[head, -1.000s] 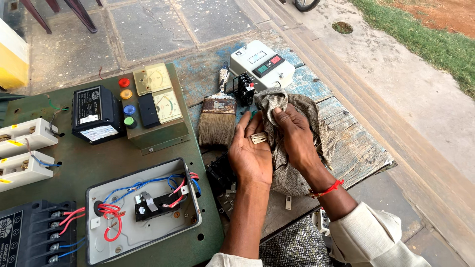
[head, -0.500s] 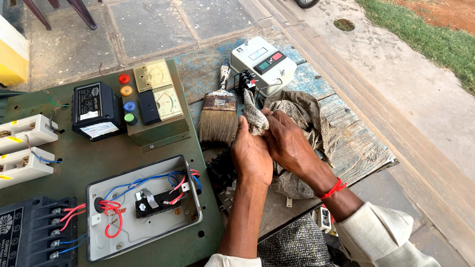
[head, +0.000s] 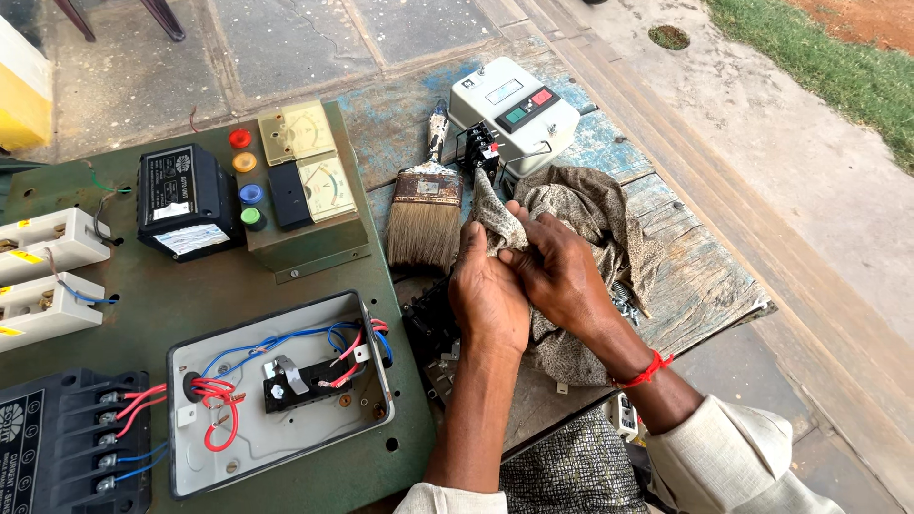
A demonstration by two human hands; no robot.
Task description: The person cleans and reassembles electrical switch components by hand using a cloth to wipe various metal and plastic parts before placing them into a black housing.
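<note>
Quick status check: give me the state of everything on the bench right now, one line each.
Left hand: closed on the cloth.
Right hand: closed on the cloth.
Cloth: crumpled, one end bunched between both hands.
Paintbrush: lying flat, untouched.
Grey switch box: lid shut, resting on the wooden table.
Open enclosure: cover off, red and blue wires exposed.
Two meters: needle readings too small to tell.

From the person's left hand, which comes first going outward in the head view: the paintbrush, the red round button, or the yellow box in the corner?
Measured from the left hand:
1. Paintbrush, just above it on the wooden table.
2. Red round button, farther left on the green panel.
3. Yellow box, at the far left edge.
</note>
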